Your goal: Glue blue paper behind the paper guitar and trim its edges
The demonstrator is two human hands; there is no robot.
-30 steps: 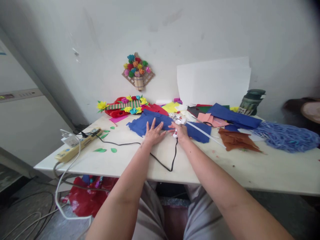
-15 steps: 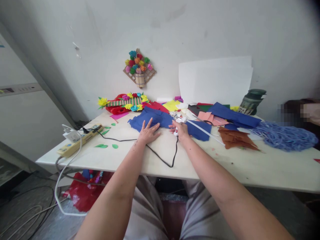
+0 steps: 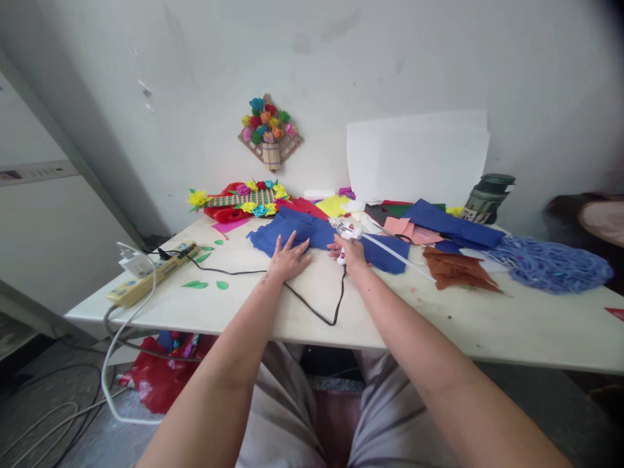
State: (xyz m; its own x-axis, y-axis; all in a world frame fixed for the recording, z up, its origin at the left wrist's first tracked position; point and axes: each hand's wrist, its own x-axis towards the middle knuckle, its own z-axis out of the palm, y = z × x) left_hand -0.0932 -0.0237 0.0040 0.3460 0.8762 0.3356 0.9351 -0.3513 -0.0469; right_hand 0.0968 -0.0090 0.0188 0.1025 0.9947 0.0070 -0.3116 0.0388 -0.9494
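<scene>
Watching from far, I see a white table (image 3: 536, 325) with a blue sheet (image 3: 316, 231) near its middle. The left hand (image 3: 288, 261) rests, fingers spread, on the sheet's near edge; the right hand (image 3: 355, 255) grips a glue gun (image 3: 351, 232) over it. Green leaves (image 3: 195, 285) lie leftward.

Head-worn view from above your lap (image 3: 285, 409), facing forward and down across the counter (image 3: 419, 318), your left grip (image 3: 289, 259) and right grip (image 3: 353, 253) near the centre at middle distance, wall (image 3: 195, 71) filling twelve o'clock, forearms (image 3: 224, 361) looming close from seven and five.
</scene>
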